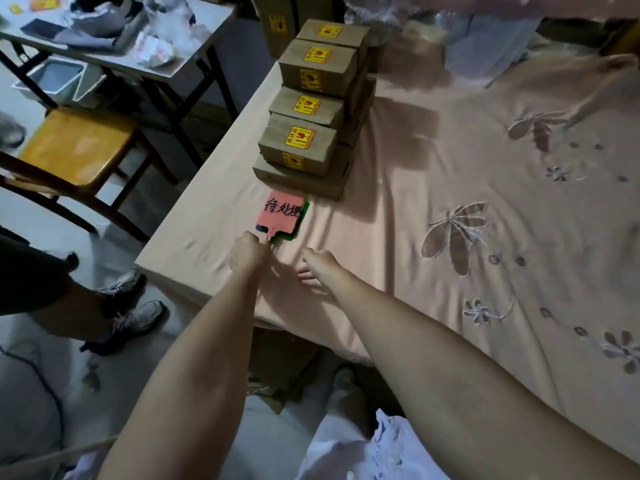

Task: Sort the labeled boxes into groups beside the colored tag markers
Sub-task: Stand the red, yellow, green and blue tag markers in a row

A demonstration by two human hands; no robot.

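Note:
Several brown cardboard boxes [298,145] with yellow and red labels stand stacked in a row along the left side of the bed, running away from me. In front of the nearest box lies a pink tag marker [280,214] with black handwriting, on top of a green tag [300,223] and what looks like a blue one beneath. My left hand [247,252] pinches the small tab at the pink tag's near edge. My right hand [317,263] rests on the sheet just right of it, fingers loosely spread, holding nothing.
The bed carries a pink sheet [485,188] with embroidered flowers. A wooden chair with a yellow seat [78,145] and a cluttered folding table [114,29] stand to the left. Another person's legs and sneakers [131,306] are on the floor at left.

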